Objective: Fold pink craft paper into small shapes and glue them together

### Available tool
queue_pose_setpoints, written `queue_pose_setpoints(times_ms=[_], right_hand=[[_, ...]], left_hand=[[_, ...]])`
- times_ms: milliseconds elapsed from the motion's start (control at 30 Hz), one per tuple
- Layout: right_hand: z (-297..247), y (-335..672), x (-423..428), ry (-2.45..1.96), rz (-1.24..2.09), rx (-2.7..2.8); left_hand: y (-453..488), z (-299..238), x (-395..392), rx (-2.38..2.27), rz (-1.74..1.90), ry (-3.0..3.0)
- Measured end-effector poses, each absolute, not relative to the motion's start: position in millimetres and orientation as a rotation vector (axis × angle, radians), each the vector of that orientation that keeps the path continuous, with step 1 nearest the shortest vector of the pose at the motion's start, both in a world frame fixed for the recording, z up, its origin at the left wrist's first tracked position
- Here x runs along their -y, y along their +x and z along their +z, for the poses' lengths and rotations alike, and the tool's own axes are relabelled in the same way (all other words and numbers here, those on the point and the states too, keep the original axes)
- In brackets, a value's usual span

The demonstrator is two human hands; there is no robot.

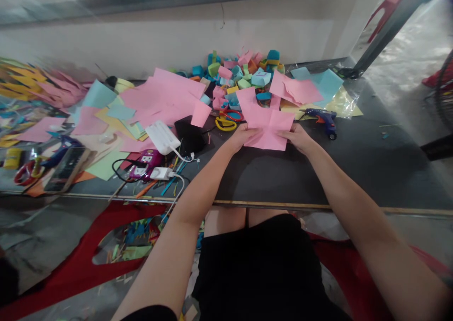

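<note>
A creased pink sheet (269, 127) was held by its two sides just above the near half of a dark table (371, 170), the fingers of the left hand (244, 138) grasping one edge and those of the right hand (299, 138) the other. Close behind lay scissors with yellow handles (220, 125), and a blue glue gun (323, 118) rested to the right. Small folded paper pieces (244, 78) in pink, blue, green and yellow were heaped toward the back, against a pale wall (159, 47). Loose pink sheets (163, 97) spread across the left of the tabletop, near a white power strip (163, 138), a purple socket block (147, 164) and a dark phone (63, 170). The right front of the surface was largely bare, its front edge trimmed in a light strip. A grey metal bar (141, 3) crossed above. Below, red plastic seating (71, 269) stood by paper scraps (138, 234), while a wheel (446, 92) showed at the far right beyond a patch of sunlit-looking pale floor (399, 61).
</note>
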State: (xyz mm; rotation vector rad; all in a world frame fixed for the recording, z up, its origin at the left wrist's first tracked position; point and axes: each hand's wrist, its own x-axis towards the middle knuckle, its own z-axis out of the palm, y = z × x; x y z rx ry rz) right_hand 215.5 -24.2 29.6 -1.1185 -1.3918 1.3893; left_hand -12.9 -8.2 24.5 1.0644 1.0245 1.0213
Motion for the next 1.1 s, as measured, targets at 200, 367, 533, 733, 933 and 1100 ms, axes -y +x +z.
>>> queue_pose_setpoints(times_ms=[200,367,533,733,933,1100], right_hand=[[32,211,27,-1.008,1.202,1.43],[41,215,28,-0.957,1.04,1.54],[37,219,22,-0.98,0.944,1.576],[37,220,21,-0.987,0.86,1.591],[43,222,27,-1.029,0.552,1.818],[43,223,30,-0.944,0.163,2.035]], left_hand=[[-12,24,9,-1.017,1.055,1.052],[-15,29,10,-0.917,1.12,1.12],[-18,33,10,-0.908,1.105,1.192],[-19,40,13,-0.883,1.137,1.26],[-18,41,13,-0.894,1.19,1.236],[-20,47,12,-0.927,1.274,1.335]])
